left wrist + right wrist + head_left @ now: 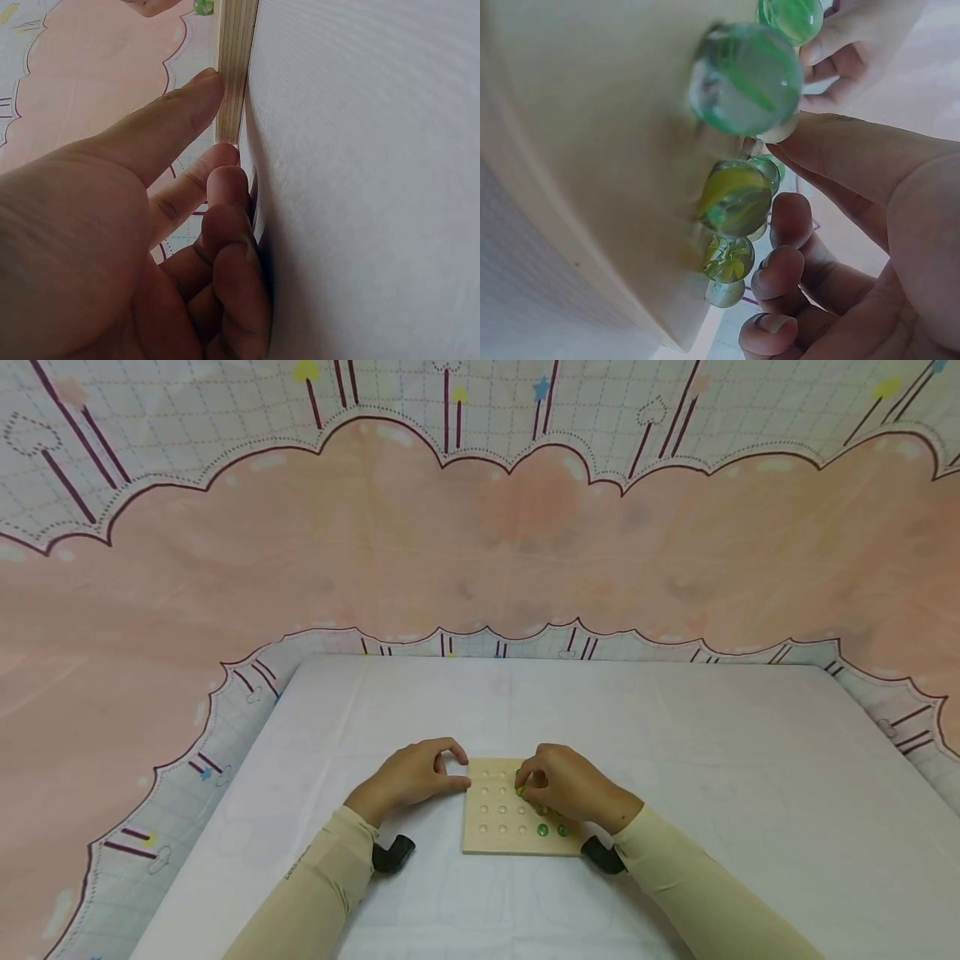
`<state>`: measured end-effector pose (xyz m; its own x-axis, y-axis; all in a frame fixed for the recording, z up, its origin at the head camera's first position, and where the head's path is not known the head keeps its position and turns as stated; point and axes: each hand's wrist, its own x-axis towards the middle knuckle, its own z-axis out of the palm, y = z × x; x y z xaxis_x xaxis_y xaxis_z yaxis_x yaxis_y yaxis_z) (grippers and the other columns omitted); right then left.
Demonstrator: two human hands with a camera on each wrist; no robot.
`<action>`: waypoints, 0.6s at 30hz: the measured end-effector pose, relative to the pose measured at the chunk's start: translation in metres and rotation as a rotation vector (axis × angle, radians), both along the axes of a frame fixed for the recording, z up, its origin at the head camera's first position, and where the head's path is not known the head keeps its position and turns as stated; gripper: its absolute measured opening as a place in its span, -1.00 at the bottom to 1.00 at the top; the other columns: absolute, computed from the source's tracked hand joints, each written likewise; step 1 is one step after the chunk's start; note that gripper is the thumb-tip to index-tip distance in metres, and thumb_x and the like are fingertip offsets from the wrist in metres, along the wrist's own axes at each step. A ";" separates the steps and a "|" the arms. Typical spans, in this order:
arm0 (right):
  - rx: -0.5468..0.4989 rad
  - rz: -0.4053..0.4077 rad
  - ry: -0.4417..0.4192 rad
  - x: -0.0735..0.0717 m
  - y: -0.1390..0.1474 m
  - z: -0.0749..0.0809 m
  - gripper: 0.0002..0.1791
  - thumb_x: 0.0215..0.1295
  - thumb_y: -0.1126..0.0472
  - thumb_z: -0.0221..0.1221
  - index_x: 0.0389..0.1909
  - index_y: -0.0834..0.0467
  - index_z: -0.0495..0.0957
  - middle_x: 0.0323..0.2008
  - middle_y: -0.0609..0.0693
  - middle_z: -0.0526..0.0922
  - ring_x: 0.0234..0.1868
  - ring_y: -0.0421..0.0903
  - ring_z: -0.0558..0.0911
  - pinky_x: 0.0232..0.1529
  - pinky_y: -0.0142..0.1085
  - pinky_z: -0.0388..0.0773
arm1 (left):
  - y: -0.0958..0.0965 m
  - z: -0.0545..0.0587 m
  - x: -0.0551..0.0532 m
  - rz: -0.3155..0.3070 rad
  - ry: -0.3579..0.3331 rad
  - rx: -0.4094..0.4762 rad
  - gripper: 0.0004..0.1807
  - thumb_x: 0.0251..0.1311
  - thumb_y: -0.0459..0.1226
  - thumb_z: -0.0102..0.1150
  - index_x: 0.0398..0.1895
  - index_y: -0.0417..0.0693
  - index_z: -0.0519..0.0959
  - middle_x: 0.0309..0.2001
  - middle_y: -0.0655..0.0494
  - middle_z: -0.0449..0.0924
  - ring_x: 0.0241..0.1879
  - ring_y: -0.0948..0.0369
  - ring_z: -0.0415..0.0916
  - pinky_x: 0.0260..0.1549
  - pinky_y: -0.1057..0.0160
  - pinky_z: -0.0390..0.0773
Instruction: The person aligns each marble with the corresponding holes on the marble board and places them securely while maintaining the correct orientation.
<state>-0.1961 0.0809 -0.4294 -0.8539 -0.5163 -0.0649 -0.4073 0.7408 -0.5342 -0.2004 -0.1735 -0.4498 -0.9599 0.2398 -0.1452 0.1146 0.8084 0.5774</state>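
A square wooden board [495, 843] with rows of round dimples lies on the table, several glass marbles seated on its right side. My right hand [573, 785] is over the board, pinching a marble [520, 791] between thumb and fingertips. Green marbles [542, 830] sit in the front row, and others are partly hidden under that hand. Close up in the right wrist view are a green-streaked marble [748, 79] and a yellow-green one [736, 196]. My left hand [408, 774] touches the board's left edge with its thumb and index fingertips, holding no marble.
The table [675, 735] is covered with a white cloth. Behind it hangs a patterned peach and white curtain [450, 543]. Black wrist straps [393, 854] show at both cuffs. Bare dimples fill the board's left side.
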 end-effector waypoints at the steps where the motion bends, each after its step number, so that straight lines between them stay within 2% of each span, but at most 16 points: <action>1: 0.000 -0.002 0.000 0.001 0.000 0.000 -0.90 0.21 0.30 0.38 -0.31 0.04 0.76 -0.43 -0.10 0.50 -0.41 -0.15 0.46 -0.43 -0.39 0.44 | 0.000 0.000 0.000 -0.002 0.000 -0.001 -0.67 0.10 0.05 0.44 -0.11 0.30 0.59 -0.47 0.17 0.49 -0.48 0.21 0.39 -0.44 0.25 0.34; 8: -0.008 -0.010 0.002 0.003 0.006 0.000 -0.86 0.21 0.28 0.38 -0.22 0.04 0.76 -0.43 -0.12 0.51 -0.40 -0.17 0.46 -0.40 -0.38 0.44 | 0.003 0.000 -0.002 -0.016 0.000 0.005 -0.68 0.10 0.05 0.44 -0.11 0.31 0.59 -0.47 0.17 0.49 -0.48 0.21 0.39 -0.44 0.25 0.34; 14: -0.055 -0.016 0.023 0.007 0.016 0.006 -0.80 0.25 0.22 0.36 -0.10 0.08 0.74 -0.42 -0.13 0.52 -0.36 -0.18 0.45 -0.39 -0.38 0.43 | 0.000 0.000 -0.002 -0.007 -0.009 0.009 -0.68 0.10 0.05 0.44 -0.12 0.31 0.60 -0.46 0.16 0.49 -0.48 0.20 0.39 -0.45 0.25 0.34; 18: -0.056 -0.027 0.106 0.011 0.026 0.009 -0.75 0.28 0.20 0.33 -0.03 0.10 0.71 -0.31 -0.10 0.59 -0.24 -0.15 0.51 -0.24 -0.30 0.50 | -0.009 0.004 0.001 0.027 0.009 0.036 -0.69 0.20 0.05 0.36 -0.04 0.28 0.59 -0.41 0.16 0.54 -0.46 0.21 0.44 -0.42 0.24 0.38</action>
<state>-0.1851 0.1074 -0.4200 -0.8680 -0.4935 0.0549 -0.4442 0.7222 -0.5302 -0.1990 -0.1825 -0.4456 -0.9674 0.2183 -0.1281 0.0980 0.7897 0.6056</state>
